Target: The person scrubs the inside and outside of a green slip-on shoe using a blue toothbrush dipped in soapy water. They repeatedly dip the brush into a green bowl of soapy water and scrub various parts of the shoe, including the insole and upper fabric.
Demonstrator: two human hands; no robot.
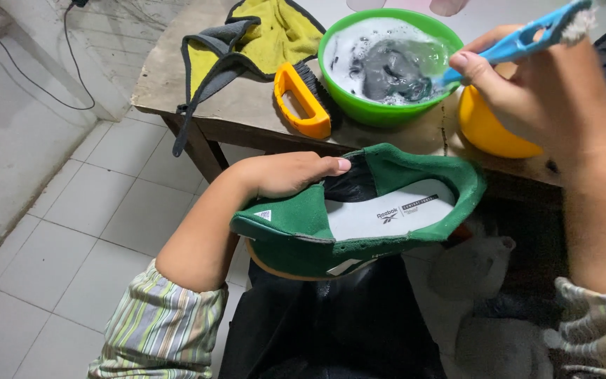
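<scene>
Your left hand (285, 172) grips the green suede shoe (359, 214) by its upper edge, holding it over your lap just in front of the worn wooden bench (247, 105). Your right hand (541, 91) is closed around a blue plastic brush (520, 38) whose head dips into the green plastic bowl of soapy water (387, 67) on that bench, beside an orange-handled scrub brush (303, 102).

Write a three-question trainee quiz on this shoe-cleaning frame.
1. True or false: the left hand grips the green suede shoe.
2. What does the right hand hold? A) orange-handled scrub brush B) slim blue plastic brush C) yellow cloth
3. Fill in: the round green plastic basin holds ____ water.

Key: 1 true; 2 B; 3 soapy.
</scene>
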